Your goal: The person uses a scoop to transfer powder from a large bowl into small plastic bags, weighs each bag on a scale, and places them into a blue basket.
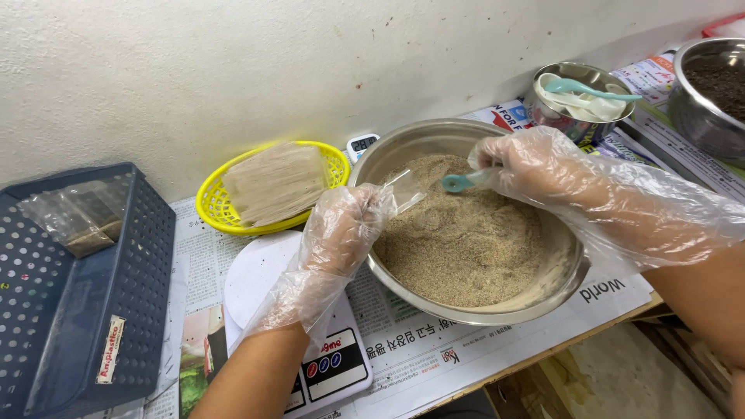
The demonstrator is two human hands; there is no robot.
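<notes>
- The left hand [341, 233], gloved, pinches a small clear bag [403, 190] by its mouth over the steel bowl's [388, 151] rim at nine o'clock.
- The bag looks light, limp and slippery; I judge it best held at the top edge, kept open.
- The right hand [535, 167] is closed around a blue spoon [459, 182] over the loose tan grain [466, 240], which would spill easily.
- At ten o'clock sits a yellow basket [221, 209].

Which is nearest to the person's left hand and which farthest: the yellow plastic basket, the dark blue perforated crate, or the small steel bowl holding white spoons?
Measured from the left hand in the head view:
1. Yellow plastic basket, just up and to its left by the wall.
2. Dark blue perforated crate, farther left at the table's edge.
3. Small steel bowl of white spoons, far to the upper right, beyond the right hand.
</notes>
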